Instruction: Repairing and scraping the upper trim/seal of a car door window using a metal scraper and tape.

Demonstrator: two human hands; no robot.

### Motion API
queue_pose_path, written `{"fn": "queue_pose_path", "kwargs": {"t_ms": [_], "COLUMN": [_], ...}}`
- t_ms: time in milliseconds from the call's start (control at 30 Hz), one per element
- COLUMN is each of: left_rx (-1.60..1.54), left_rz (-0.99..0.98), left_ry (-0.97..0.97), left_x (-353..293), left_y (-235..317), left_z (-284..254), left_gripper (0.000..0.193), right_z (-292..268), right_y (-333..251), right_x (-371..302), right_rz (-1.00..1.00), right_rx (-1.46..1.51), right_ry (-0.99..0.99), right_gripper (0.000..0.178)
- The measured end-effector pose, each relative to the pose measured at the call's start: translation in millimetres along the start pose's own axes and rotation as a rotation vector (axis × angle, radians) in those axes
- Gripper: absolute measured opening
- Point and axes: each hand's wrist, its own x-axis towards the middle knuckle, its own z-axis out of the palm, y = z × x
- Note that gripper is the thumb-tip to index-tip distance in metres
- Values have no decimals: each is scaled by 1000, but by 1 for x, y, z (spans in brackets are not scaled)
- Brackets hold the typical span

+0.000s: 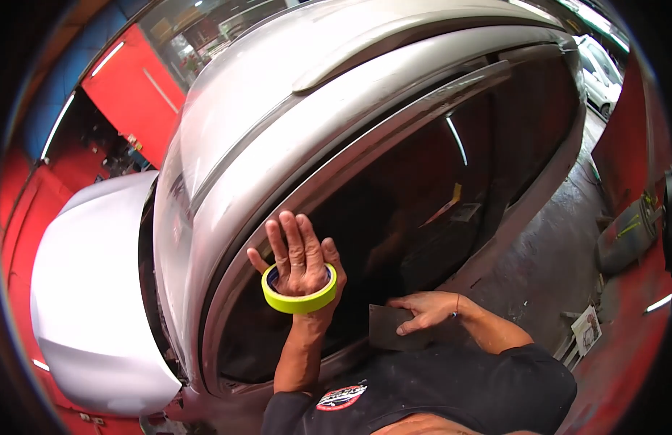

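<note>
My left hand (297, 254) lies with fingers stretched out at the upper edge of the car's dark side window (394, 217), along the window frame. A yellow-green roll of masking tape (301, 302) hangs around this hand like a bracelet, the palm passing through its ring. Lower right, in front of the dark glass, my right hand (426, 310) pinches a dark grey sheet of sandpaper (385, 330) between thumb and fingers. The sheet is flat and held close to my body; whether it touches the car I cannot tell.
The silver-grey car's roof (256, 130) curves away above, with a roof rail (394, 40). Its pale hood (97, 290) is at left. Red panels (136, 90) stand behind. A dark grey bin-like container (627, 235) and a white car (600, 76) are at right.
</note>
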Motion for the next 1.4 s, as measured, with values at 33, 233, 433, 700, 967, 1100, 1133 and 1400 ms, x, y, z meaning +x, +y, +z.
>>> {"fn": "queue_pose_path", "kwargs": {"t_ms": [33, 233, 433, 700, 967, 1100, 1133, 1400], "left_rx": [-16, -80, -89, -164, -185, -206, -204, -127], "left_rz": [31, 107, 191, 346, 448, 522, 548, 629], "left_ry": [-1, -21, 22, 33, 17, -27, -23, -112], "left_x": [-6, -31, -28, 53, 105, 139, 149, 243], "left_y": [-5, -40, -58, 53, 152, 195, 203, 179], "left_z": [4, 5, 6, 82, 143, 156, 161, 80], "left_gripper": [46, 47, 44, 43, 42, 45, 46, 41], "right_z": [10, 85, 133, 82, 63, 59, 55, -5], "right_y": [3, 26, 35, 85, 103, 104, 104, 80], "right_x": [7, 65, 93, 58, 11, -19, -25, -120], "right_rz": [53, -57, -44, -45, 62, 114, 131, 25], "right_rx": [13, 84, 116, -37, -33, 30, 50, 281], "right_ry": [-12, 34, 50, 66, 91, 154, 166, 605], "right_gripper": [67, 70, 84, 89, 95, 96, 97, 83]}}
